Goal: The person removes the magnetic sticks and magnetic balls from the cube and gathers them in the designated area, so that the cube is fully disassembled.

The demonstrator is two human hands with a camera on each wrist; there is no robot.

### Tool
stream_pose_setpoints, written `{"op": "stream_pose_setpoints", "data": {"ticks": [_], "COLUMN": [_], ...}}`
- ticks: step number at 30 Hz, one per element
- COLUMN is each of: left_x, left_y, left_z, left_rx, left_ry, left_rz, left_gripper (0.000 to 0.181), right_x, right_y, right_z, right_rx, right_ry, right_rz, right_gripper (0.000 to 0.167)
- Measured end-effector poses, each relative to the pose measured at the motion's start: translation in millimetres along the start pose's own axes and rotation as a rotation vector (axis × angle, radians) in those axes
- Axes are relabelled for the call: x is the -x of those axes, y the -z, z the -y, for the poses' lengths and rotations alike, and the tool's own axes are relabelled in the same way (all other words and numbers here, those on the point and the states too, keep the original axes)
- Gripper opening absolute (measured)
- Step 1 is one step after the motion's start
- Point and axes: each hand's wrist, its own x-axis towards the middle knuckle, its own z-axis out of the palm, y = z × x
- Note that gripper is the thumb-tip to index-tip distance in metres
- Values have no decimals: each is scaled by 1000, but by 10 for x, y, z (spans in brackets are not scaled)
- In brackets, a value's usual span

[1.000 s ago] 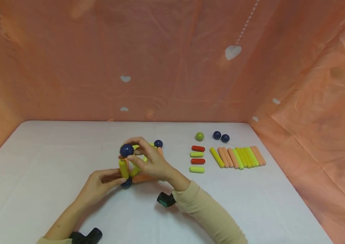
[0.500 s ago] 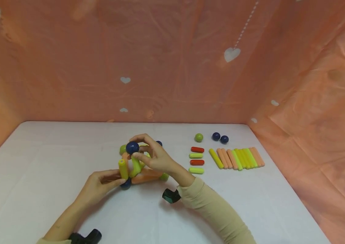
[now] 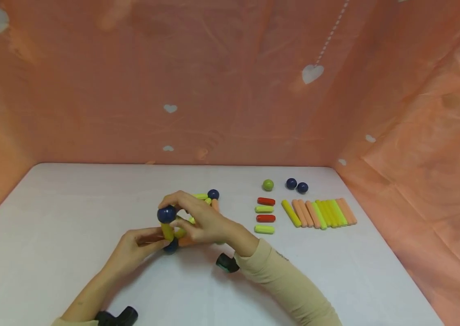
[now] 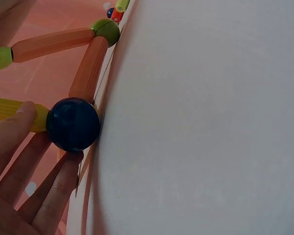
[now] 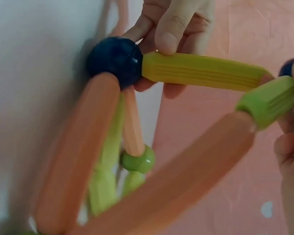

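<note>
A yellow rod (image 3: 168,232) stands nearly upright between an upper blue ball (image 3: 167,214) and a lower blue ball (image 3: 171,246). My left hand (image 3: 132,248) grips the rod's lower part, with a fingertip by the lower ball (image 4: 73,124). My right hand (image 3: 203,220) pinches the upper ball, whose underside meets the rod's top. In the right wrist view, a light green piece (image 5: 269,103) reaches that ball and continues into a long orange rod (image 5: 186,171). More orange and green rods join at the lower ball; my right hand partly hides the structure in the head view.
Right of the structure lie short red and light green rods (image 3: 264,229), then a row of long rods (image 3: 327,213). Behind them are a green ball (image 3: 268,184) and two blue balls (image 3: 291,183). Another blue ball (image 3: 213,194) sits at the structure's back corner.
My right hand has brought the upper blue ball left and down onto the yellow rod's top, which stood uncovered half a second ago. My left hand has stayed at the rod's base.
</note>
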Motion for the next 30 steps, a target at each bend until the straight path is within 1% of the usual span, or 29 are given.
{"op": "stream_pose_setpoints", "data": {"ticks": [2, 4, 6, 8, 11, 14, 16, 19, 23, 26, 30], "left_x": [-2, -1, 1, 2, 0, -5, -8, -8, -7, -10, 2], "left_y": [-6, -11, -16, -19, -23, -28, -33, -45, -62, -72, -74], "left_z": [-7, -12, -19, -25, -33, -39, -39, -36, -37, -42, -52], "left_rx": [-2, -10, -19, -28, -28, -14, 1, 2, -19, -17, -12], "left_ry": [-6, -7, -4, 6, 16, 20, 15, 5, 4, 7, 10], "left_rz": [0, 6, 10, 13, 13, 9, 14, 11, -6, -8, -7], "left_gripper": [32, 32, 32, 33, 34, 34, 34, 33, 32, 32, 33], "right_x": [-8, -16, -16, -10, -5, -8, -11, -15, -16, -2, 27], "right_y": [42, 81, 113, 132, 127, 97, 72, 38, 24, 41, 76], "right_z": [38, 62, 70, 64, 36, -1, -19, -42, -80, -91, -96], "right_rx": [31, 39, 41, 27, -38, -115, -158, -184, -293, -387, -417], "right_ry": [39, 50, 23, -26, -113, -158, -162, -145, -132, -145, -180], "right_rz": [53, 70, 60, 34, -24, -68, -80, -93, -110, -114, -159], "right_gripper": [31, 30, 31, 32, 34, 35, 34, 34, 34, 34, 34]}}
